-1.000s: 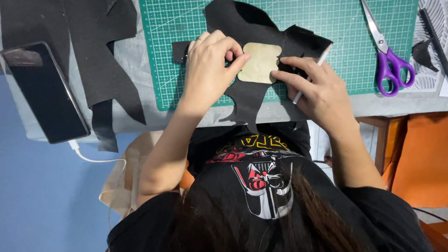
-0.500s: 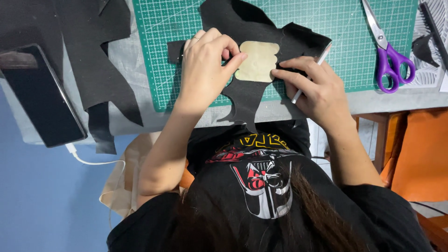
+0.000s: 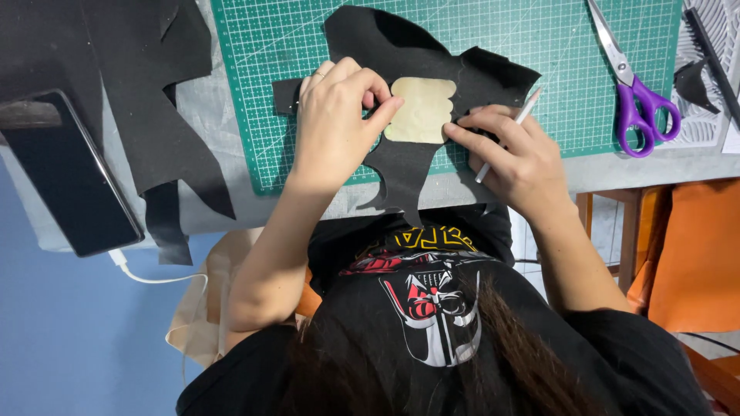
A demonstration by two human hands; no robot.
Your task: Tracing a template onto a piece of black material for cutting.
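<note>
Head view: left hand (image 3: 333,123) pinched the left edge of a tan scalloped template (image 3: 420,110) lying on black fabric (image 3: 416,58) over a green cutting mat (image 3: 539,46) | right hand (image 3: 512,158) gripped a white marking pencil (image 3: 509,132), fingertips pressing the template's right edge | purple scissors (image 3: 636,92) lay on the mat well to the right | dark phone (image 3: 65,173) rested at the counter's left.

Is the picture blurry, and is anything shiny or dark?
Head view: sharp and evenly lit; both hands, left and right, look crisp. The phone screen shows a faint reflection; the black fabric hides its own detail.
</note>
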